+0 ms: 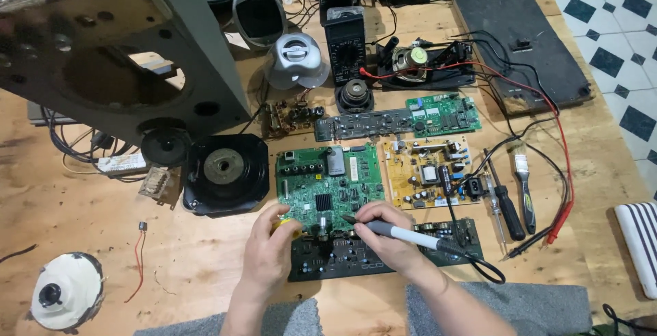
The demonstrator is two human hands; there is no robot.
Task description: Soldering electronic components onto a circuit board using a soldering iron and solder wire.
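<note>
My right hand (387,235) grips a soldering iron (410,235) with a grey and black handle, its tip resting at the lower edge of a green circuit board (328,180). My left hand (272,246) is closed around a small yellow object (285,225), right beside the board's lower left corner. Below both hands lies a dark circuit board (383,254). The iron's black cord (489,273) loops off to the right.
A yellow circuit board (426,170), a second green board (443,113), screwdriver (504,202), brush (524,189) and red and black probe leads (562,206) lie right. A black speaker (226,172), large grey cabinet (116,48), multimeter (347,43) and small speakers sit behind. Tiled floor is at far right.
</note>
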